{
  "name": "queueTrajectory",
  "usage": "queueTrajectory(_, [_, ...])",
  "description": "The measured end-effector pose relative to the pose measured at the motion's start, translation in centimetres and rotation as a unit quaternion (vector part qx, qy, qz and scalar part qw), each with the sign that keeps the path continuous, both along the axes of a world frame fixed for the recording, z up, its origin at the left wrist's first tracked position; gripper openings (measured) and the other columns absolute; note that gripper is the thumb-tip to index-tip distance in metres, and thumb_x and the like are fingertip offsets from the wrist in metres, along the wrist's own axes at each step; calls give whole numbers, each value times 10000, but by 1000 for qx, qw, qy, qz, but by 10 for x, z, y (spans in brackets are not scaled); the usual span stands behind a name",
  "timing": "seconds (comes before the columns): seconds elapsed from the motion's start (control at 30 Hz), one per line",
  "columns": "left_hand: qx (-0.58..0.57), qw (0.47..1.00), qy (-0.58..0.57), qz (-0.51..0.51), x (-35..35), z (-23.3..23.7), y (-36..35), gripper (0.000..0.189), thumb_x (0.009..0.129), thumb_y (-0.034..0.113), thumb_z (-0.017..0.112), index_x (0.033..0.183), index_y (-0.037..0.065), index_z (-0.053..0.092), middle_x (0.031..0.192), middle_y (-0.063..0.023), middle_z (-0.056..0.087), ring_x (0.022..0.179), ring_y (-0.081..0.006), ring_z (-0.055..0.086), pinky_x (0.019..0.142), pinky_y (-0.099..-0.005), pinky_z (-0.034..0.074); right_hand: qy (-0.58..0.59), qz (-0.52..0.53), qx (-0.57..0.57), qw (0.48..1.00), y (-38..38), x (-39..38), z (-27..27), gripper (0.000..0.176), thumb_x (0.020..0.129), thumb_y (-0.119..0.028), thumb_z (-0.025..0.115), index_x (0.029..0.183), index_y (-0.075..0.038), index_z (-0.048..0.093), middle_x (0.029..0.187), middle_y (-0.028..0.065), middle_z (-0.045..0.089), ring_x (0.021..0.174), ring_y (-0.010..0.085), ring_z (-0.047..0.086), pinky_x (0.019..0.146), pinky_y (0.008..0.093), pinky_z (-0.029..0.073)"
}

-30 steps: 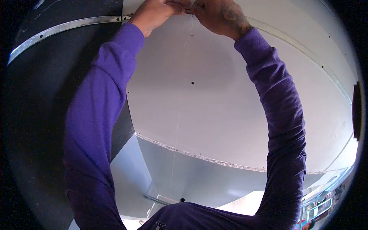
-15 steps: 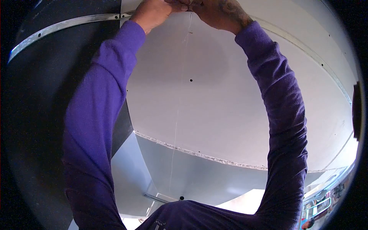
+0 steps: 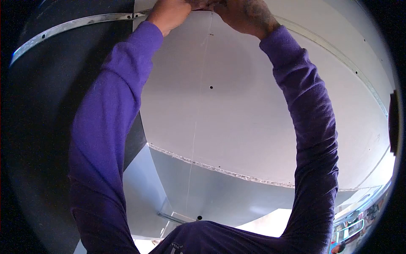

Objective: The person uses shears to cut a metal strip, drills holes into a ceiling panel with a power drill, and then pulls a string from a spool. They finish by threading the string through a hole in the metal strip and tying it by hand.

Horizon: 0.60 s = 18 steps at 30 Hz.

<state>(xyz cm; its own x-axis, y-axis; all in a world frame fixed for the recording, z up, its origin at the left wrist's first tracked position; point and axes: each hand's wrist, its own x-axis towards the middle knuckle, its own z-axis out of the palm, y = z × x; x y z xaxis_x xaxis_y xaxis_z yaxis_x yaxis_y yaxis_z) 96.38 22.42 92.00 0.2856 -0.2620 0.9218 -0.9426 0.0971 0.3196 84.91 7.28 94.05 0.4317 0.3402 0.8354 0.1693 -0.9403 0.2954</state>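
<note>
Both arms, in purple sleeves, reach up overhead to the top of the view. My left hand [image 3: 170,15] and my right hand [image 3: 245,17] meet there with bent, closed fingers, partly cut off by the frame's edge. A thin pale string [image 3: 194,139] runs up to the fingertips between the two hands. A small knot or bit of something [image 3: 211,34] shows on it just below them. The exact finger grip is hard to make out. Behind the string lies a broad pale panel [image 3: 245,114] with a dark round hole.
A dark panel [image 3: 46,114] fills the left side, crossed by a metal strip [image 3: 84,25]. Another strip [image 3: 334,55] curves along the upper right. The pale panel ends in a rough edge [image 3: 237,174], beyond which a grey surface [image 3: 237,199] shows. Blurred objects [image 3: 351,228] appear at lower right.
Both hands stay together at the top, with a slight shift of the fingers; the left hand has moved a little to the right and up. The string still hangs from them.
</note>
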Motion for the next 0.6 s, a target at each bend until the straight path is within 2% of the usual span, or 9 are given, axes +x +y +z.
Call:
queueTrajectory(0.03, [-4, 1000, 5, -5, 1, 0, 0, 180, 931, -43, 584, 1103, -51, 636, 985, -98, 698, 914, -160, 660, 828, -274, 521, 28, -32, 7, 999, 3, -2, 2, 175, 904, -199, 613, 906, -68, 729, 860, 175, 724, 784, 373, 702, 705, 449, 559])
queueTrajectory(0.13, [-14, 999, 24, -26, 0, 0, -1, 206, 928, -63, 540, 1118, -52, 620, 990, -106, 692, 927, -166, 658, 843, -278, 513, -15, 27, -51, 998, -6, 4, 2, 169, 897, -230, 641, 922, -96, 741, 868, 153, 730, 793, 343, 710, 703, 440, 561])
queueTrajectory(0.23, [-11, 998, 43, -36, -1, -1, -2, 235, 909, -91, 507, 1115, -50, 613, 993, -110, 683, 942, -172, 651, 861, -280, 506, -34, 72, -10, 997, -7, 5, -3, 176, 887, -264, 666, 925, -111, 746, 869, 138, 733, 787, 331, 714, 706, 437, 562])
queueTrajectory(0.4, [30, 998, 45, 14, -16, 4, -2, 272, 877, -130, 480, 1094, -41, 619, 1004, -105, 676, 967, -178, 641, 887, -284, 499, -17, 35, 5, 999, -5, 3, 1, 232, 889, -315, 685, 917, -91, 738, 862, 155, 728, 794, 336, 713, 714, 434, 561])
queueTrajectory(0.5, [41, 998, 8, -44, -3, 6, -4, 279, 868, -145, 465, 1066, -38, 631, 988, -99, 679, 956, -184, 647, 882, -288, 506, -15, -1, 0, 1000, -3, 4, 6, 276, 899, -341, 678, 901, -67, 718, 842, 171, 720, 776, 347, 708, 705, 441, 557])
queueTrajectory(0.6, [35, 997, -22, -61, 3, 6, -7, 278, 855, -154, 455, 1034, -46, 639, 963, -100, 684, 931, -186, 655, 869, -295, 517, -12, -17, -40, 999, -5, 5, 12, 295, 910, -341, 654, 882, -51, 696, 812, 187, 705, 751, 365, 701, 687, 454, 550])
